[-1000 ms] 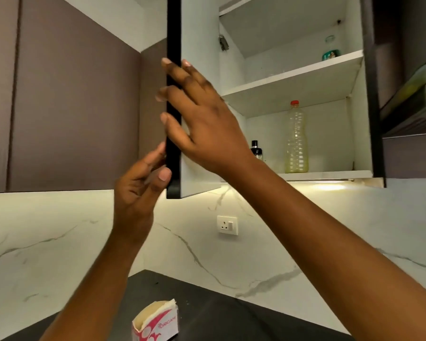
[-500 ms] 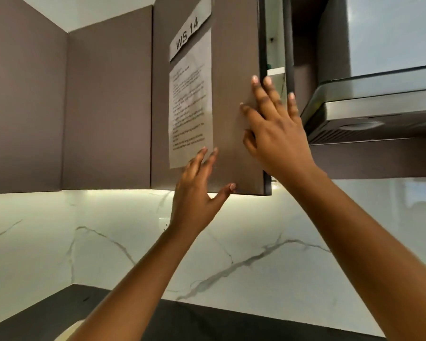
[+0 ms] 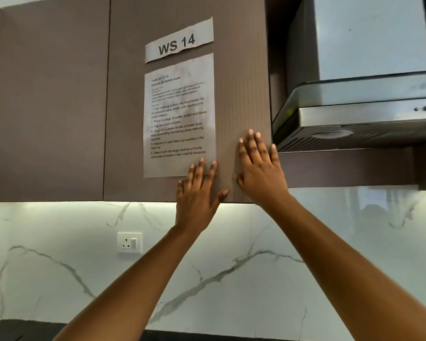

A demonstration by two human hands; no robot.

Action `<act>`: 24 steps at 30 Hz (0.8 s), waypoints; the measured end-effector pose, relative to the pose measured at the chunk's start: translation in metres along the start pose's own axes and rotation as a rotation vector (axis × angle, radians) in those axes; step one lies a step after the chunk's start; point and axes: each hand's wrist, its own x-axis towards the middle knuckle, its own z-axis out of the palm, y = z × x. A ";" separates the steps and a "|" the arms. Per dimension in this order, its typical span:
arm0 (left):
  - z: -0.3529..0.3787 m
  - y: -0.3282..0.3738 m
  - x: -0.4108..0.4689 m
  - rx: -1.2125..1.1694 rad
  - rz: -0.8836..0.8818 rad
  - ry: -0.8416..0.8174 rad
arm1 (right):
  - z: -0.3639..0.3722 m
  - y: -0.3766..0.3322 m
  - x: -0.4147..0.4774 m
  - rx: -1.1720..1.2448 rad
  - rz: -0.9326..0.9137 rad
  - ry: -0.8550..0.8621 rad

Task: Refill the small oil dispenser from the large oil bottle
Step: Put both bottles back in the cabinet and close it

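Pressing flat at cabinet door [image 3: 241,82] edge: left hand [image 3: 197,193], right hand [image 3: 261,173]

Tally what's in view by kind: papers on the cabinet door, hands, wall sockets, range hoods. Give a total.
Papers: 2, the WS 14 label and the instruction sheet
Hands: 2, left hand and right hand, both flat on the cabinet door
Wall socket: 1
Range hood: 1
Total: 6

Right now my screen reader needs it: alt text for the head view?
Left hand and right hand press flat on a closed brown cabinet door, the left overlapping an instruction sheet. A range hood hangs at right.
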 end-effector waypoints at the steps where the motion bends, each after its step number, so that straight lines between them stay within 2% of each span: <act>1: 0.006 0.001 0.002 0.005 -0.004 -0.001 | 0.007 0.001 0.002 0.010 0.014 -0.011; 8: 0.040 0.000 0.017 0.052 -0.004 0.007 | 0.050 0.002 0.016 0.078 0.080 -0.061; 24: 0.080 -0.009 0.035 0.124 0.037 0.007 | 0.094 0.015 0.037 0.180 0.140 -0.160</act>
